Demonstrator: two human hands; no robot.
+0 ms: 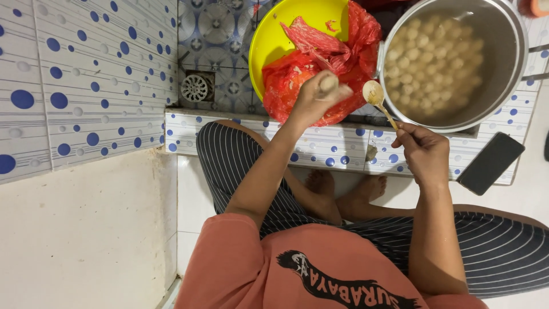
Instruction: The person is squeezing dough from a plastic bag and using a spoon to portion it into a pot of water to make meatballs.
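The wall and floor take up most of the view: white tiles dotted with blue on the left wall (86, 74), a plain cream surface below it, and patterned blue-grey floor tiles around a round metal drain (196, 87). A low tiled ledge (343, 150) with the same blue dots runs across in front of the seated person, whose striped trousers and bare feet show beneath it.

The big metal pot (506, 86) is cut off at the top edge; it holds cloudy liquid with many pale balls (434, 63), blurred under the surface. Beside it the yellow basin (274, 34) is also cut off at the top, and a crumpled red plastic bag (320, 57) hides most of its inside — what the bag holds cannot be made out.

A dark phone (490, 162) lies at the ledge's right end.

The left hand (317, 97) is closed in a fist above the red bag, with a pale lump of dough (329, 84) squeezed out at its top. The right hand (424, 151) pinches the thin handle of a spoon (374, 94), whose bowl sits just beside the lump, at the pot's rim — whether it carries anything is hard to tell
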